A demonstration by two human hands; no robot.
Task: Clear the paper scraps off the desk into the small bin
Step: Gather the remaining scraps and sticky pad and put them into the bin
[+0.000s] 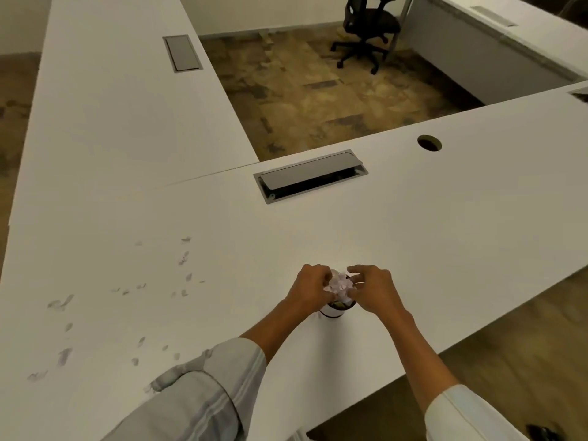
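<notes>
A small white bin (332, 311) stands on the white desk (413, 233) near its front edge, mostly hidden under my hands. A crumpled wad of white paper scraps (340, 285) sits just above the bin's mouth. My left hand (310, 286) grips the wad from the left and my right hand (372, 289) from the right, fingers curled around it. Several small greyish flecks (184, 257) lie scattered on the desk to the left; I cannot tell whether they are scraps or smudges.
A cable tray with a half-raised grey lid (310, 175) is set into the desk beyond my hands, and a round cable hole (429, 143) is farther right. A second desk wing (111, 106) runs off to the left. A black office chair (366, 27) stands on the floor behind.
</notes>
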